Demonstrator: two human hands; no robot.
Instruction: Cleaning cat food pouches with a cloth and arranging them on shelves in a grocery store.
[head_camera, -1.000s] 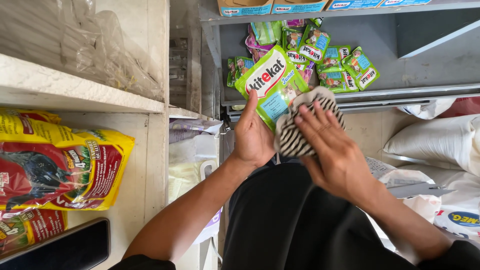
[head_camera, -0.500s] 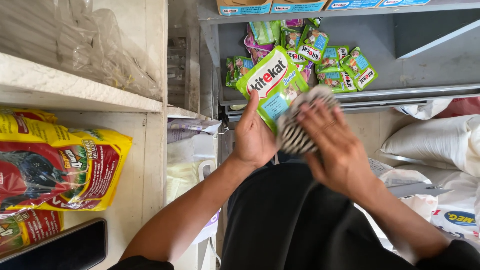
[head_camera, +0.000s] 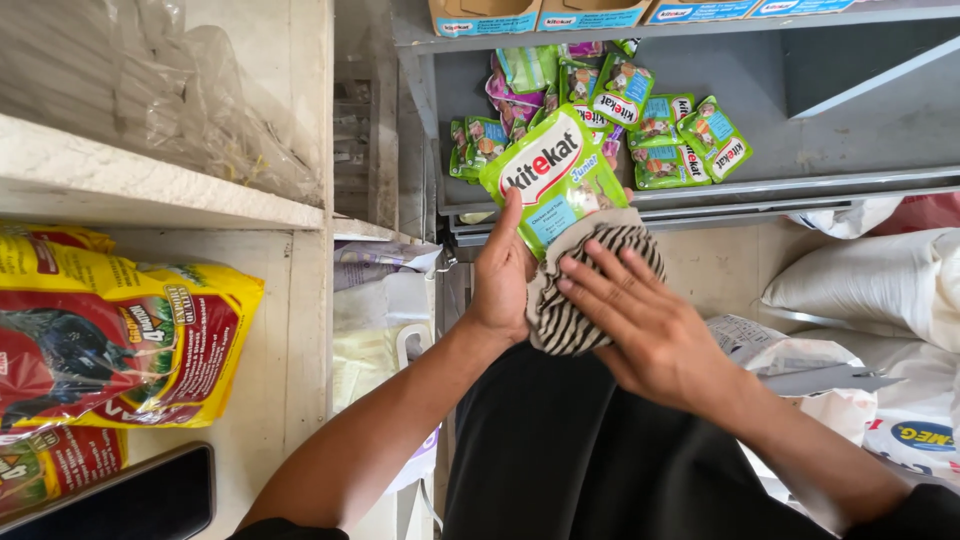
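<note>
Two hands share one big green shiny pouch (head_camera: 553, 175): left hand (head_camera: 503, 275) pinches its 7 o'clock edge, while right hand (head_camera: 640, 325) presses a striped cloth (head_camera: 580, 290), fingers spread, at 5 o'clock.

Small green pouches (head_camera: 655, 135) litter the grey shelf (head_camera: 850, 150).

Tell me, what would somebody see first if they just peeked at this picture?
Right in the middle, the left hand holds up a big green pouch while the right hand presses a striped cloth against its lower end. Behind them, a heap of small green pouches lies on a grey metal shelf. At far left, a bright yellow and red bag sits on a pale shelf.
</note>
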